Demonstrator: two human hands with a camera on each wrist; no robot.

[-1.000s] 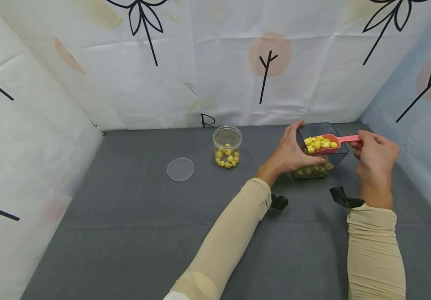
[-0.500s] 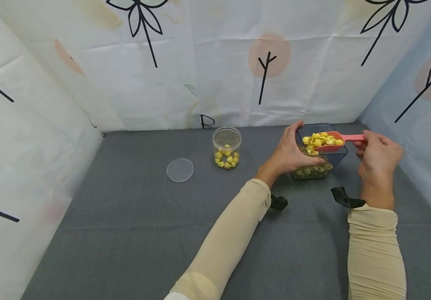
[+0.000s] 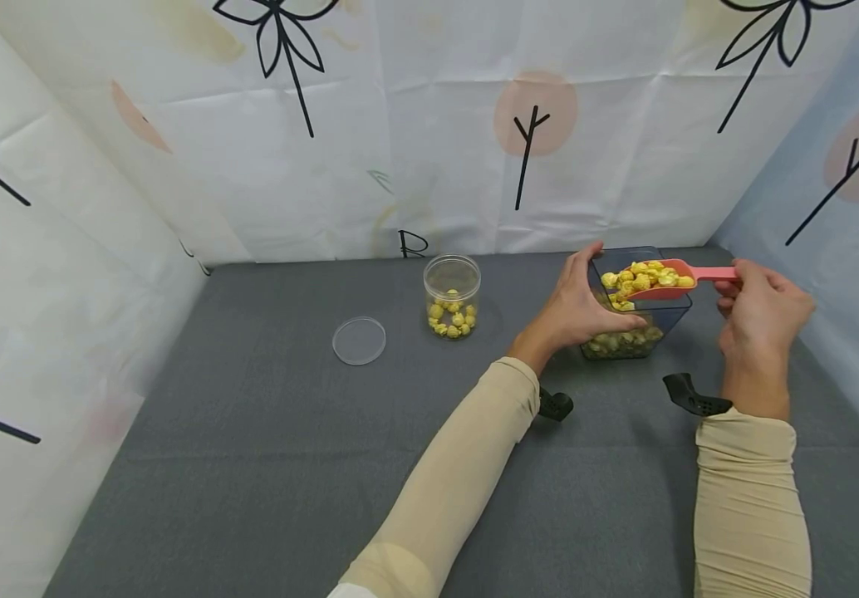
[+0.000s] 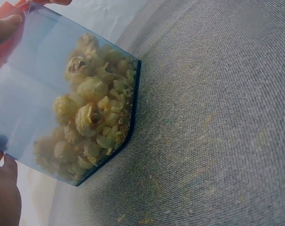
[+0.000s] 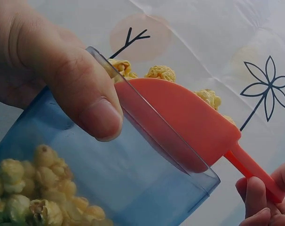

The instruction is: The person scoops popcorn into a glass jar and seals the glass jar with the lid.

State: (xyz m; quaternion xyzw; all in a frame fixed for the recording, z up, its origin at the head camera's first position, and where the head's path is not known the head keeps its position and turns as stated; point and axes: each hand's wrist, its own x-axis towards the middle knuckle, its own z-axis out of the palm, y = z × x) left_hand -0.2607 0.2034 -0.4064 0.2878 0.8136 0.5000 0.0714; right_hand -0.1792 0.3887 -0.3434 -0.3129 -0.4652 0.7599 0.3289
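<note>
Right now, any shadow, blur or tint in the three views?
Head: soft shadow on the gray tabletop beside the right sleeve; left wrist: popcorn hazy through the container; right wrist: scoop fairly sharp, darker where seen through the container's wall.

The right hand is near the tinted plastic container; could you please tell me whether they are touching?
Apart: the right wrist view shows a gap between the tinted plastic container and the right hand, which grips the red scoop.
</note>
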